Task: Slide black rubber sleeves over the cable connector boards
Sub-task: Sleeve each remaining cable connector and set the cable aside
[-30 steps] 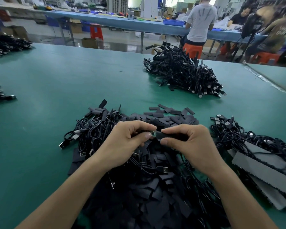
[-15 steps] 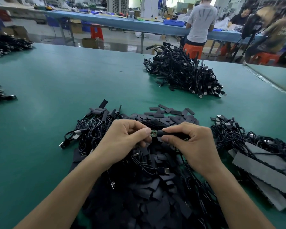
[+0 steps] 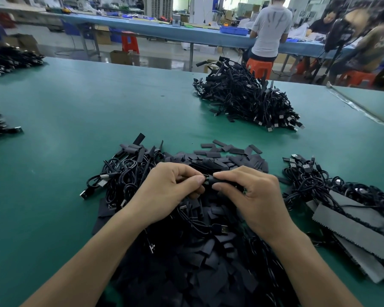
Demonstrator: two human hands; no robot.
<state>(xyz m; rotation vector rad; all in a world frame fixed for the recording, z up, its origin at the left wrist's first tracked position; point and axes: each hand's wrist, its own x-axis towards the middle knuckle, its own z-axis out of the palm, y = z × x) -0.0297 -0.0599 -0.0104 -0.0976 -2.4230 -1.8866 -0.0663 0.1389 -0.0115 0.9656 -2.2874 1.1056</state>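
My left hand (image 3: 167,191) pinches the end of a cable's connector board between thumb and forefinger. My right hand (image 3: 251,193) grips a black rubber sleeve (image 3: 217,179), which meets the left fingertips; almost none of the board shows between them. Both hands hover above a heap of loose flat black sleeves (image 3: 186,251) that runs down to the near edge. A tangle of black USB cables (image 3: 124,176) lies just left of my left hand. The cable's run under my hands is hidden.
A big pile of sleeved cables (image 3: 246,100) sits at the far middle of the green table (image 3: 80,111). More cables (image 3: 333,185) and grey foam strips (image 3: 355,227) lie at the right. Small cable piles (image 3: 0,125) rest at the left edge. People sit at a blue bench behind.
The gap between my fingertips has closed: the small connector board seen earlier between the hands is now almost covered by the sleeve. Both hands stayed in place above the heap.
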